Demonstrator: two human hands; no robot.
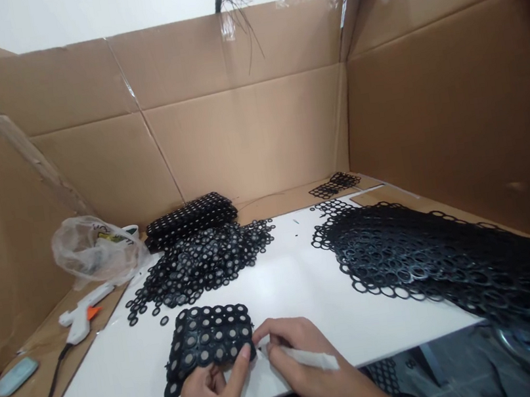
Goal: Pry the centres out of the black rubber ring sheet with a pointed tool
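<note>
Near the front edge of the white board lies a black panel (206, 335) made of joined rings with pale round centres. My left hand (209, 396) grips its near edge, thumb on top at the right corner and the other fingers partly hidden beneath. Close beside that corner is my right hand (299, 359), closed around a slim tool with a white-wrapped handle (313, 357). The tool's tip points at the panel's lower right corner; it is too small to tell whether it touches. My right index finger rests against the panel's right side.
Loose black rings (204, 260) are heaped behind the panel, with a rolled black mat (193, 217) beyond. Joined ring sheets (402, 251) cover the right. A glue gun (81, 315), a plastic bag (98, 250) and a pale blue case (16, 377) lie left. Cardboard walls (246, 141) surround the board.
</note>
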